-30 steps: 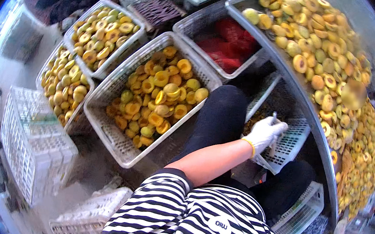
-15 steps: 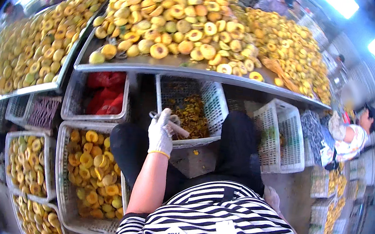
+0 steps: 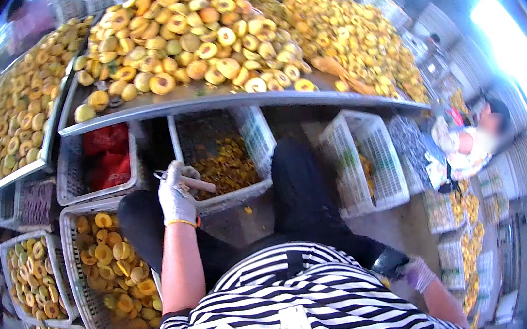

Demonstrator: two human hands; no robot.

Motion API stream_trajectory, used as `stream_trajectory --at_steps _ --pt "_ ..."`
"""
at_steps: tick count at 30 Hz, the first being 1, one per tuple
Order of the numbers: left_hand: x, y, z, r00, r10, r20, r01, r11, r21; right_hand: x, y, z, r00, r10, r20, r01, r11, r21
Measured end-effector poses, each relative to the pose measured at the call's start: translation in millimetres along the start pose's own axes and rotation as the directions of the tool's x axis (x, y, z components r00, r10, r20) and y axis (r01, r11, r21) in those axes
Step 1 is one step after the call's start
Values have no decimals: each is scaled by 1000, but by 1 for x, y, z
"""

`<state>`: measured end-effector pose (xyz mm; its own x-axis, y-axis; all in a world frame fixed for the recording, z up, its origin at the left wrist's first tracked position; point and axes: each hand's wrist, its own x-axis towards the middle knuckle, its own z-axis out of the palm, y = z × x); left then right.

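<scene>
Far left: a long metal tray of halved yellow peaches [image 3: 10, 114] runs along the left edge; below it stand white slatted plastic crates of peach halves [image 3: 103, 263].
Left hand [image 3: 177, 197]: in a white glove with a yellow wristband, fingers closed in a firm grip round a small metal-tipped pitting tool with a wooden handle [image 3: 186, 181].
Tool axis: roughly level, running left to right across the fist, its thin metal end pointing left.
Where it sits: over the near rim of a white slatted crate holding peach scraps [image 3: 246, 143], below the front edge of the grey metal desk heaped with halved peaches [image 3: 219, 96].
Room: the desk edge close above, a crate of red material [image 3: 106, 158] just to the left, dark trousered knees below.
Right hand [image 3: 420, 274]: gloved, low at the person's side, well apart from the tool; I cannot tell how far it is closed.
Far right: another seated person [image 3: 469, 147] among more crates.
</scene>
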<state>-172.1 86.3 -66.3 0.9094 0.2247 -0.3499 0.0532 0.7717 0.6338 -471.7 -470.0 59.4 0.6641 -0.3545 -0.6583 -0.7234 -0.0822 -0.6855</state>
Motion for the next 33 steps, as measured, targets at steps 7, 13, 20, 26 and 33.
stream_trajectory --at_steps 7,13,20,26,33 --pt "-14 -2 23 999 -33 0 33 998 46 15 -86 49 913 -406 32 365 852 374" --pt "-73 11 81 931 -49 362 -117 898 424 45 -164 168 850 -433 299 187 780 597" --pt "-103 22 107 911 -97 402 -21 960 278 53 -185 242 715 -393 578 45 851 523" --pt "-103 25 109 927 -41 373 -38 979 202 57 -187 249 658 -404 635 6 846 532" --pt "-106 24 118 937 -77 340 2 976 217 64 -183 250 578 -431 692 35 861 507"
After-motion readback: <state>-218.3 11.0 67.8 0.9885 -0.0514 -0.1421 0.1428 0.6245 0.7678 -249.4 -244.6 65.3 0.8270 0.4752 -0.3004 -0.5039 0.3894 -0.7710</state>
